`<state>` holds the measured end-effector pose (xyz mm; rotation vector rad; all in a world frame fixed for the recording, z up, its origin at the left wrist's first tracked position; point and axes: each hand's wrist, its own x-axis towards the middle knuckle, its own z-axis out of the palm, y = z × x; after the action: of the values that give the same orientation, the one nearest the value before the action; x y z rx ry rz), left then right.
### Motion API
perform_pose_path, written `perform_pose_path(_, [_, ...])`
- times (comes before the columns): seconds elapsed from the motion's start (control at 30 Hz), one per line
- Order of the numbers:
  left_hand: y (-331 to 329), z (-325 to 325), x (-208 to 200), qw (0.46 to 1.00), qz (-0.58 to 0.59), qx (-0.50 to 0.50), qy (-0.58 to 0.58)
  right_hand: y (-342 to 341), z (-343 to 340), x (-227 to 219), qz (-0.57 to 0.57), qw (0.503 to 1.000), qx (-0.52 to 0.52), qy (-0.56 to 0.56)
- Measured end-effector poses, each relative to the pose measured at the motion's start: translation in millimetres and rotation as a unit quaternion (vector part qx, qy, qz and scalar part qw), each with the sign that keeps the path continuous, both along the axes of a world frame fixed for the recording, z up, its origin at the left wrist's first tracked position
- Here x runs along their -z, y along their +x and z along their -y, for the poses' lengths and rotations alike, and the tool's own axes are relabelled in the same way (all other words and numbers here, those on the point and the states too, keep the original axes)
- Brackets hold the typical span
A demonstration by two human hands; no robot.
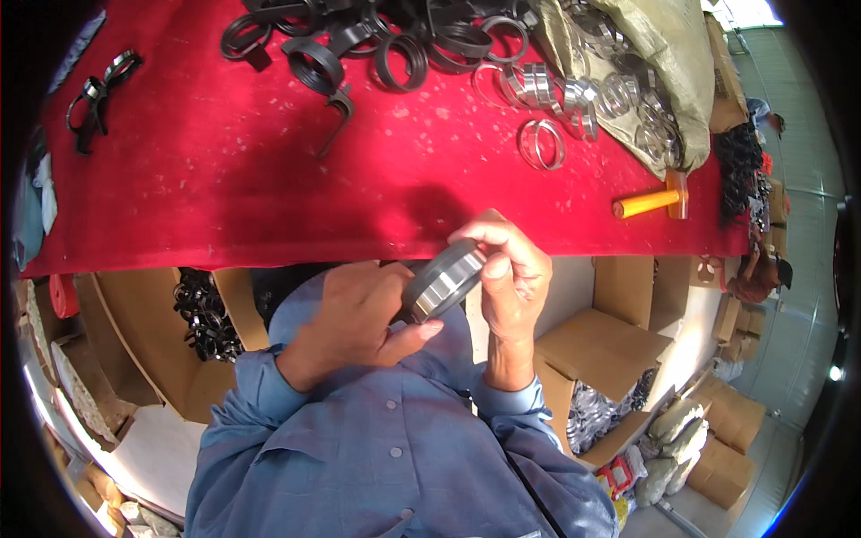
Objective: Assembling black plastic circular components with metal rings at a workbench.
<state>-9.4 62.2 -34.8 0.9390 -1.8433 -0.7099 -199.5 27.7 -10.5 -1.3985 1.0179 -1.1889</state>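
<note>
Both my hands hold a black ring with a shiny metal band around its outside, just in front of the table's near edge. My left hand grips its left side, the thumb along the lower rim. The fingers and thumb of my right hand pinch its upper right side. Beyond my hands, a red-covered table carries a pile of black ring-shaped parts at the far side. Loose metal bands lie to the right of that pile.
A hammer with a yellow handle rests at the table's right. Behind it, a sack spills metal bands. Two black parts lie far left. Below the table stand cardboard boxes holding parts. Other people are at the far right.
</note>
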Motion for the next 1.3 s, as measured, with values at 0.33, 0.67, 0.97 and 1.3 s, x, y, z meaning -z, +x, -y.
perform_pose_path(0.33, [4, -10, 9, 0.996, 0.002, -0.026, 0.081, 5, -7, 14, 0.059, 0.996, 0.021, 0.069])
perform_pose_path(0.67, [7, -7, -9, 0.993, -0.013, -0.007, 0.120, 11, -3, 21, 0.070, 0.997, 0.005, 0.038])
perform_pose_path(0.97, [23, 1, -24, 0.981, 0.046, -0.064, 0.180, 22, 1, 26, 0.048, 0.994, 0.009, 0.095])
perform_pose_path(1.3, [172, 66, -40, 0.907, -0.071, -0.305, 0.281, -8, 8, 34, 0.025, 0.991, 0.029, 0.132])
